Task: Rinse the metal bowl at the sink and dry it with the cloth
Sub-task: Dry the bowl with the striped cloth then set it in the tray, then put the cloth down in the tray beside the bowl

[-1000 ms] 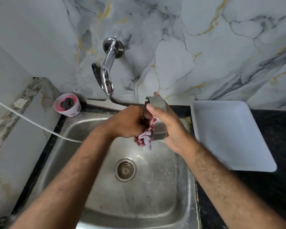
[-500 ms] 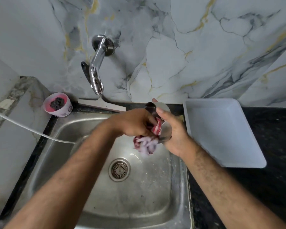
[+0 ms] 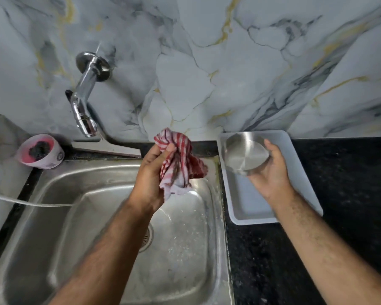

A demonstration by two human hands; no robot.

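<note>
1. Hands are apart: the left hand (image 3: 151, 172) is above the back part of the rectangular stainless steel sink (image 3: 53, 216), the right hand (image 3: 271, 172) is above the shallow white plastic tray (image 3: 304, 172).
2. Left grip is closed around the crumpled red-and-white striped cloth (image 3: 178, 161); one pale end of the cloth hangs down over the basin.
3. Right grip is closed on the round brushed metal bowl (image 3: 244, 154), with the fingers under it and the thumb on its far rim. The bowl is tilted, its hollow side turned to the camera, over the back half of the tray; it looks not to rest on the tray.
4. Around: a chrome wall tap (image 3: 86, 95) stands behind the sink, with a flat grey squeegee (image 3: 110, 147) lying below it on the ledge. A small pink cup with a dark scrubber inside (image 3: 40, 151) sits at the back left corner. A thin white hose (image 3: 26, 202) comes from the left edge into the basin. The left forearm hides most of the round drain (image 3: 147, 236).
5. Sink steel is dull, with water drops; the tray is smooth and has rounded corners.
6. Bench (image 3: 350, 194) is black speckled stone. The wall (image 3: 229, 62) is glossy grey-white marble with gold and dark veins.
</note>
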